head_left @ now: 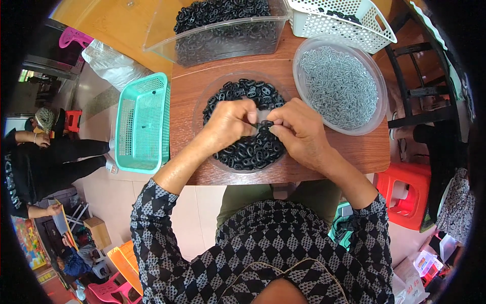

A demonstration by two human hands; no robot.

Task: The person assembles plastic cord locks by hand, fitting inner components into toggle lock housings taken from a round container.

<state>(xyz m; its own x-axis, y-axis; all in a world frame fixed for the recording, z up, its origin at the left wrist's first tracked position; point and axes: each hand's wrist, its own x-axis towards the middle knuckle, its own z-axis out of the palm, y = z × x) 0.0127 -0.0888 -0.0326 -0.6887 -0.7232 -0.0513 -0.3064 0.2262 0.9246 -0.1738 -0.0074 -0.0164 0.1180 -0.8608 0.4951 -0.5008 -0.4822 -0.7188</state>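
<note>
Overhead, left hand (229,124) and right hand (298,129) pinch one black plastic ring (263,125) between closed fingertips above the clear round dish (202,101) of rings, mostly full, small grey pins (338,86) heaped alongside, so plenty apparently remains.

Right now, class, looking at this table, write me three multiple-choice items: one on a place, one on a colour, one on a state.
1. Where is the round bowl of small grey metal pieces?
A. to the person's right on the table
B. on the floor
C. inside the teal basket

2. What colour is the basket beside the table's left edge?
A. red
B. teal
C. black

3. What are the left hand and right hand doing?
A. resting flat, apart
B. lifting the bowl
C. meeting over the bowl of black rings, pinching a small piece

Answers: 1 A, it sits right of the hands. 2 B, plainly teal. 3 C, fingertips meet there.
</note>
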